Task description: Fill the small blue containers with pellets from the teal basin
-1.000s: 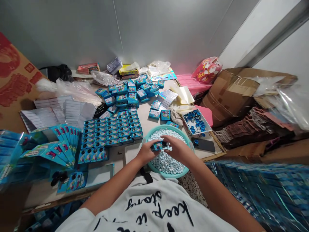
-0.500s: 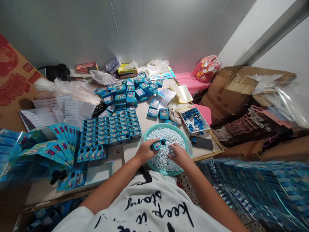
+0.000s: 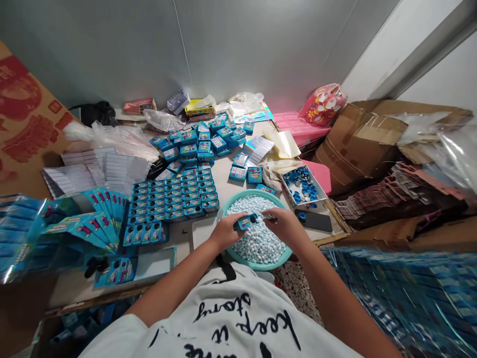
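My left hand (image 3: 225, 232) grips a small blue candy box (image 3: 246, 222) over a turquoise basin (image 3: 229, 199). The box lies tilted on its side, its round dark opening facing right. Small white and pale blue candies (image 3: 263, 246) fill the basin. Just right of the opening, my right hand (image 3: 281, 223) is closed with fingertips pinched together; pale candies seem to show between them, though the fingers partly hide them. Left of the basin stand rows of blue boxes (image 3: 171, 199) with dark round openings upward.
A heap of blue boxes (image 3: 201, 141) lies behind the rows. A white tray of blue caps (image 3: 303, 186) and a dark phone (image 3: 315, 220) are right of the basin. Folded blue cartons (image 3: 93, 219) stand at left; cardboard boxes (image 3: 357, 134) and plastic-wrapped packs (image 3: 391, 293) crowd the right.
My right hand has risen from the candies and moved up beside the box opening. The left hand keeps the box in nearly the same place. The view has shifted slightly.
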{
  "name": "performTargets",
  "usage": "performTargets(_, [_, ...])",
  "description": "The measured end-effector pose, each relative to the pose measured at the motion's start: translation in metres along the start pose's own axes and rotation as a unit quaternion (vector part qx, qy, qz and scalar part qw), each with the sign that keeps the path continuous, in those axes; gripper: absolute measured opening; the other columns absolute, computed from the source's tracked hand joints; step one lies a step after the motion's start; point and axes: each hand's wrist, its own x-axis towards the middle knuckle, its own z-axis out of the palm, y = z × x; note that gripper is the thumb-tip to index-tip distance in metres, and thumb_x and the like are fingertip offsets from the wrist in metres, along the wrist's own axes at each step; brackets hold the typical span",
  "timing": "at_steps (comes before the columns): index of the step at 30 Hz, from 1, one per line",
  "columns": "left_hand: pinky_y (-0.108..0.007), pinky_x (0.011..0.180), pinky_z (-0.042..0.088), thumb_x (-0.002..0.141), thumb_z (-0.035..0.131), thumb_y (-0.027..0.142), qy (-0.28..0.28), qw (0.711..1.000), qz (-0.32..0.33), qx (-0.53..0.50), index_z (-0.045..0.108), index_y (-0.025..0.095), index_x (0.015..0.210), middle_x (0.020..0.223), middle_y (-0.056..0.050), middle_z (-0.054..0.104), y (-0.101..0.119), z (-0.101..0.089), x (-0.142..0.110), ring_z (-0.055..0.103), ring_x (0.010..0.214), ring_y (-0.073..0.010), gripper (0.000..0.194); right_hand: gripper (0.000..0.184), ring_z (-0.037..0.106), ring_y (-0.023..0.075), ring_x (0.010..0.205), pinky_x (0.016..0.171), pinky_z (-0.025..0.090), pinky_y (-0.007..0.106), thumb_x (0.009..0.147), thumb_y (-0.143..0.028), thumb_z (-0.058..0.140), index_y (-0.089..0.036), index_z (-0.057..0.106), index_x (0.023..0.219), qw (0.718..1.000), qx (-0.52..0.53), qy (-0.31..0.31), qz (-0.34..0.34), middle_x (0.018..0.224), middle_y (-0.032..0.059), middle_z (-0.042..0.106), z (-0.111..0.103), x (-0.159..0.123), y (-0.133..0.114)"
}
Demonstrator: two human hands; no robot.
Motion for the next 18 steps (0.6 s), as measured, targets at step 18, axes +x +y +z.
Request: performTargets(18, [-0.039, 0.104, 0.050, 0.078, 0.070, 0.020, 0.002, 1.000, 0.002, -0.013, 0.063, 0.022, 0.128, 0.129, -0.008, 0.068, 0.000, 0.001, -0.001, 0.064, 0.119, -0.0252, 0.051, 0.029, 0.062, 0.0165, 0.078, 0.070, 0.051, 0.029, 0.079, -0.006, 0.063, -0.019, 0.062, 0.105, 0.990, 0.085, 0.004, -0.110, 0.096, 0.0048, 0.063, 0.009, 0.008, -0.006])
